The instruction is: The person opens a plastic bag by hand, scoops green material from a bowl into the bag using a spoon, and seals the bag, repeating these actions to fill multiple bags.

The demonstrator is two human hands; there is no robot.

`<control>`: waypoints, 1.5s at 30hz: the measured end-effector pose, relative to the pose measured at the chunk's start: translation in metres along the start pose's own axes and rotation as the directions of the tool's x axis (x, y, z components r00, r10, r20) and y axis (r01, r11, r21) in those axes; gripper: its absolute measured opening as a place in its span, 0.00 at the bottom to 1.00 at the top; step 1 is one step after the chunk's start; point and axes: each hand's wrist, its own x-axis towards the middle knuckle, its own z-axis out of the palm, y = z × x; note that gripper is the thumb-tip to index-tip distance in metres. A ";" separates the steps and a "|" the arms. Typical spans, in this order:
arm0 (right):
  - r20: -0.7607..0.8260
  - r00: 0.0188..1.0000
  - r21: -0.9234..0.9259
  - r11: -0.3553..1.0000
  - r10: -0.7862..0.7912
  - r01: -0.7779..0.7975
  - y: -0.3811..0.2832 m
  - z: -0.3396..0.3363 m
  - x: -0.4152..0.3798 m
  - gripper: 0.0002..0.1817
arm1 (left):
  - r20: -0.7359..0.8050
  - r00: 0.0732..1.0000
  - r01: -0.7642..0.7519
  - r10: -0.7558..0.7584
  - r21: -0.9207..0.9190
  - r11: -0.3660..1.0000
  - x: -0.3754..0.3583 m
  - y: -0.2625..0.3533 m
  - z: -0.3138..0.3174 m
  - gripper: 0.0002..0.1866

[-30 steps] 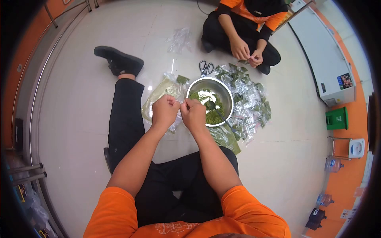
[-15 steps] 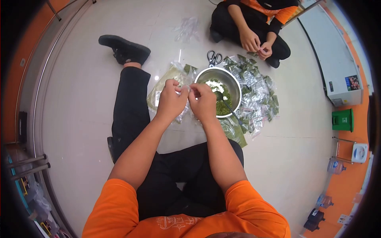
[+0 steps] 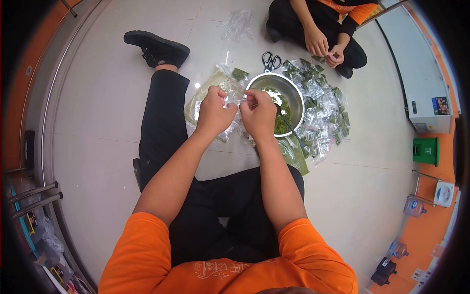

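Note:
My left hand (image 3: 214, 113) and my right hand (image 3: 259, 115) are close together above the floor, fingers pinched. Between them stretches a small clear plastic bag (image 3: 238, 102), hard to see against what lies beneath. Under and beyond my left hand is a large clear plastic bag (image 3: 200, 98) with pale green content. Just right of my right hand stands a metal bowl (image 3: 296, 100) holding chopped green stuff (image 3: 282, 125) and white bits. A dark-handled spoon (image 3: 290, 126) leans in the bowl. Black-handled scissors (image 3: 270, 61) touch the bowl's far side.
Many small filled plastic bags (image 3: 323, 112) are heaped right of the bowl. A few clear bags (image 3: 237, 25) lie farther off. Another person (image 3: 313, 29) sits at upper right, hands together. A white freezer (image 3: 423, 73) and a green bin (image 3: 426, 151) stand along the right wall.
My hands have drawn slightly apart, with the clear plastic pulled between them. The view has shifted a little. The other person's hands remain close together.

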 end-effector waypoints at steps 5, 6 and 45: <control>0.088 0.957 0.095 0.954 0.276 -0.284 0.007 -0.003 0.005 0.15 | -0.116 0.939 -0.294 0.325 0.222 0.930 -0.003 -0.002 0.006 0.31; 0.135 0.940 0.145 0.933 0.312 -0.330 0.012 -0.005 0.006 0.15 | -0.045 0.917 -0.377 0.396 0.223 0.899 -0.003 0.000 0.002 0.33; 0.343 0.939 -0.156 0.987 0.009 0.047 0.066 -0.106 -0.011 0.12 | 0.402 0.898 -0.298 0.180 0.254 0.920 0.019 -0.023 0.007 0.24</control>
